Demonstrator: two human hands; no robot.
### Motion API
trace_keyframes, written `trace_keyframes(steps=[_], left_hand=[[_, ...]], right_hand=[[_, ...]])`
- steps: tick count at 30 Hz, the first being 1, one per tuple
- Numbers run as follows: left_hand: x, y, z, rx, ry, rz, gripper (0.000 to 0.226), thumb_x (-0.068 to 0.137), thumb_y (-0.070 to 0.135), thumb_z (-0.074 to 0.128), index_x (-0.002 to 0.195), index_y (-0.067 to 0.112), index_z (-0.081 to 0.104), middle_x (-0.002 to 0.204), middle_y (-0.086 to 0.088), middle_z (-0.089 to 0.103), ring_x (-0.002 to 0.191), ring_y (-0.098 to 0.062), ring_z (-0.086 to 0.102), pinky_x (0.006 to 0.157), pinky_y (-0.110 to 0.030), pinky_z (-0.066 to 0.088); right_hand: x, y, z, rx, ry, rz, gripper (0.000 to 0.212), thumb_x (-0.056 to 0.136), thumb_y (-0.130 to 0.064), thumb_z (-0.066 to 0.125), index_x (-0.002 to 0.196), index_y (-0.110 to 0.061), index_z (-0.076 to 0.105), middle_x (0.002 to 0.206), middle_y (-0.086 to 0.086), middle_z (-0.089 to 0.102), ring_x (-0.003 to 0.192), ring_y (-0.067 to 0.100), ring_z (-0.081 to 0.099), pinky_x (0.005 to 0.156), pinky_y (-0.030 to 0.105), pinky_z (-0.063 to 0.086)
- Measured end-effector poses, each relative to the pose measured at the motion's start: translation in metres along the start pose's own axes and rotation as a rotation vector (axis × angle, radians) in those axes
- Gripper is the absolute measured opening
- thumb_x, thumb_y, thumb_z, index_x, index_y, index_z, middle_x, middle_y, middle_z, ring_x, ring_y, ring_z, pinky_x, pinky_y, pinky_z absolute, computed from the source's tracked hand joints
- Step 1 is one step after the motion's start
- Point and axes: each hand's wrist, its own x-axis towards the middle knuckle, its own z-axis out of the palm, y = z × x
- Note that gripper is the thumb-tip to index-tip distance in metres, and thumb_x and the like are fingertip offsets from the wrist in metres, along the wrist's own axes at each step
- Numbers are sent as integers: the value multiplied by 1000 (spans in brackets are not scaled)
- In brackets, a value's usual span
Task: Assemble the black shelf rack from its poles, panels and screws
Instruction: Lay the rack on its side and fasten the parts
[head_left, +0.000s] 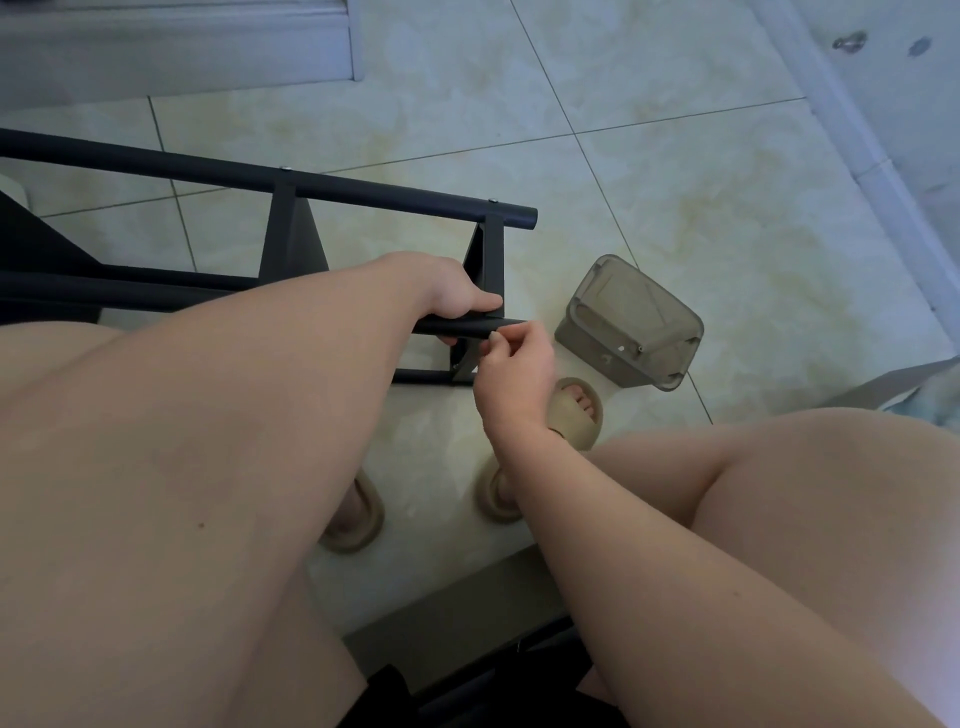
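Left hand (457, 297): we grip the near pole (465, 327), mid-frame.
Right hand (517, 366): curled at its end (grasping anything, we cannot tell).

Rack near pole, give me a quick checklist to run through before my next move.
1. Grip: left hand holds near pole by end panel: ok.
2. Position: right hand at the pole's end, fingers curled: ok.
3. Part pinched in right hand: cannot tell.
4. Two screws showing on far pole: ok.
5. Joint of end panel to near pole: cannot tell, left hand covers it.
6. Clearance: container lies apart from both poles: ok.
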Motion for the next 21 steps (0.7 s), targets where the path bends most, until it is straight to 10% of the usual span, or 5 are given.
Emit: trace_keyframes(steps=[6, 21], left_hand=[[0, -1, 0, -24, -18, -1, 53, 92, 67, 52, 81, 18, 70, 66, 1, 75, 65, -14, 62, 66, -32, 41], [0, -3, 0, -43, -22, 4, 53, 92, 67, 52, 89, 18, 72, 73, -2, 77, 76, -20, 64, 91, -37, 48]], right_hand=[[12, 5, -27, -324, -217, -323, 7, 99, -10, 52, 95, -13, 57, 87, 10, 64, 76, 26, 53, 64, 32, 35], [24, -9, -37, -438, -317, -340, 13, 95, -8, 59, 87, -18, 56, 82, 8, 69, 79, 29, 66, 69, 42, 55]])
